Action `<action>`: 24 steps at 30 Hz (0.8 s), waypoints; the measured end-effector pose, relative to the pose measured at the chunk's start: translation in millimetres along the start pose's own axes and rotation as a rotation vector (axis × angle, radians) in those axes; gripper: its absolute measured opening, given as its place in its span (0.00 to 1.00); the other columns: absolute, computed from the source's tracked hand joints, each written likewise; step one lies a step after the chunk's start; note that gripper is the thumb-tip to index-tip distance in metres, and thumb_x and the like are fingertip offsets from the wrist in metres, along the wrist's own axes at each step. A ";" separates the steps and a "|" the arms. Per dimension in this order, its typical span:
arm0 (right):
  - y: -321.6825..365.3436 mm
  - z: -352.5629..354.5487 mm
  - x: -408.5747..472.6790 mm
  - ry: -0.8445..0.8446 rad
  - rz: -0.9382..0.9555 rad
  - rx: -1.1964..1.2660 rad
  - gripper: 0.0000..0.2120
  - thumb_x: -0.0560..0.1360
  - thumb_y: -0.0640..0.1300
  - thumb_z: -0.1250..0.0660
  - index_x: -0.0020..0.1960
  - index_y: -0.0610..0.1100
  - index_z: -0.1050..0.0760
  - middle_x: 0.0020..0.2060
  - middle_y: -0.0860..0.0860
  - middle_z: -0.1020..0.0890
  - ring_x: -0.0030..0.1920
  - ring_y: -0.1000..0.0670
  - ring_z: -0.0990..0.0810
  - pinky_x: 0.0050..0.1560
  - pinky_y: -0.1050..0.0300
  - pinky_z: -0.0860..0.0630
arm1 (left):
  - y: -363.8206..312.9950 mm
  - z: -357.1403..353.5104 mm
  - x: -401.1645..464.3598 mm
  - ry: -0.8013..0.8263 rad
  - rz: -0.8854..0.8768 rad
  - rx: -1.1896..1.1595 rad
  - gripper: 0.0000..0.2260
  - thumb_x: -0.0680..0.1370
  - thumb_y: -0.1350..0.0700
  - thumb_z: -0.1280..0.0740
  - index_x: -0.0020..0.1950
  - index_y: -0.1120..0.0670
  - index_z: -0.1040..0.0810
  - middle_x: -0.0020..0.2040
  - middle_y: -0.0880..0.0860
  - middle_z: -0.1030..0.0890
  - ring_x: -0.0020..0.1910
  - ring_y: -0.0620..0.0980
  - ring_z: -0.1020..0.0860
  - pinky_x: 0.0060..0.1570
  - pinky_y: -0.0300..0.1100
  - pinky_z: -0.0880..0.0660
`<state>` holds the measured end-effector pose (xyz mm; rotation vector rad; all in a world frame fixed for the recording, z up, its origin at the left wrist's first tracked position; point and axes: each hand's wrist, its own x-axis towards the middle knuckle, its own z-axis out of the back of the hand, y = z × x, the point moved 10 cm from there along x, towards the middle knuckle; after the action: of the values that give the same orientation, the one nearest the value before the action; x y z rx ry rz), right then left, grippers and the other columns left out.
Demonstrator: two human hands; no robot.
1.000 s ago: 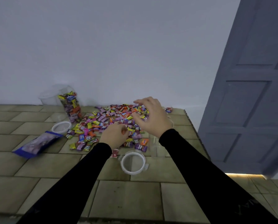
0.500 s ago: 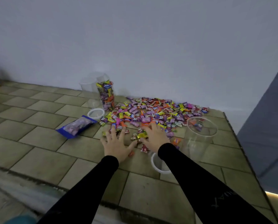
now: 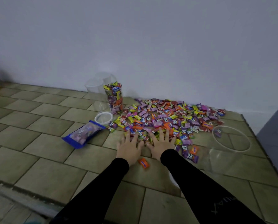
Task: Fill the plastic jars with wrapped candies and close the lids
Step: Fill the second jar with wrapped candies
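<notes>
Nearest: two black sleeves, then one orange candy lying alone on the tiled desk between the wrists. Just beyond: left hand and right hand side by side, palms down, fingers straight and spread, fingertips resting on the near edge of the candy pile; neither grip closed on anything. To the right: one empty clear jar, open-topped, one candy showing through its wall. To the left: one blue candy bag, one white lid. Farther: one filled jar, uncapped; two empty jars by the wall. Compared with half a second ago: hands closer together, further into the pile.
</notes>
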<state>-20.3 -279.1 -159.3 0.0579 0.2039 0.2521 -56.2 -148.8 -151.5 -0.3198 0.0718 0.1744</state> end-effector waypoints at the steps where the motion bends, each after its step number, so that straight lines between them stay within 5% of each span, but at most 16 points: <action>1: 3.1 5.4 2.4 -0.037 0.013 0.002 0.28 0.81 0.61 0.54 0.78 0.58 0.57 0.77 0.44 0.61 0.76 0.37 0.64 0.70 0.31 0.60 | -1.9 4.9 3.4 -0.021 -0.022 -0.016 0.26 0.82 0.39 0.52 0.79 0.45 0.47 0.80 0.53 0.53 0.78 0.57 0.50 0.73 0.57 0.53; 6: 36.6 41.5 25.2 -0.201 0.140 -0.003 0.27 0.80 0.55 0.48 0.77 0.56 0.52 0.78 0.45 0.53 0.77 0.37 0.58 0.70 0.30 0.59 | 20.0 36.9 23.1 -0.209 0.051 -0.005 0.29 0.79 0.34 0.50 0.77 0.45 0.42 0.79 0.55 0.46 0.77 0.58 0.47 0.71 0.58 0.48; 9: 56.2 56.2 49.6 -0.192 0.195 -0.028 0.26 0.81 0.53 0.49 0.77 0.55 0.50 0.78 0.44 0.50 0.77 0.38 0.57 0.71 0.30 0.57 | 36.9 44.3 38.9 -0.190 0.148 0.020 0.34 0.77 0.31 0.50 0.79 0.47 0.48 0.79 0.58 0.47 0.77 0.60 0.49 0.72 0.60 0.49; 13: 78.9 67.5 85.6 -0.148 0.266 -0.061 0.23 0.82 0.46 0.48 0.76 0.52 0.45 0.77 0.45 0.47 0.77 0.38 0.55 0.72 0.30 0.55 | 42.3 45.4 66.5 -0.134 0.057 0.034 0.35 0.77 0.32 0.48 0.79 0.46 0.51 0.79 0.57 0.49 0.77 0.59 0.49 0.72 0.60 0.51; 17: 97.8 64.3 123.3 -0.122 0.296 -0.092 0.21 0.83 0.48 0.51 0.76 0.51 0.44 0.78 0.49 0.48 0.77 0.41 0.52 0.71 0.33 0.47 | 49.5 41.0 82.5 -0.102 0.051 0.051 0.35 0.76 0.30 0.48 0.79 0.46 0.49 0.79 0.56 0.49 0.77 0.58 0.48 0.72 0.59 0.50; 24: 117.0 49.7 173.2 -0.107 0.342 -0.059 0.22 0.83 0.51 0.53 0.76 0.50 0.43 0.77 0.51 0.45 0.77 0.45 0.49 0.70 0.31 0.48 | 58.1 43.4 98.7 -0.163 0.004 0.087 0.35 0.75 0.29 0.48 0.77 0.46 0.44 0.77 0.54 0.43 0.74 0.56 0.42 0.68 0.55 0.42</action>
<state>125.9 -123.7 -134.5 0.0468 0.0791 0.5939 32.0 -65.0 -137.9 -0.2176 -0.0805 0.2002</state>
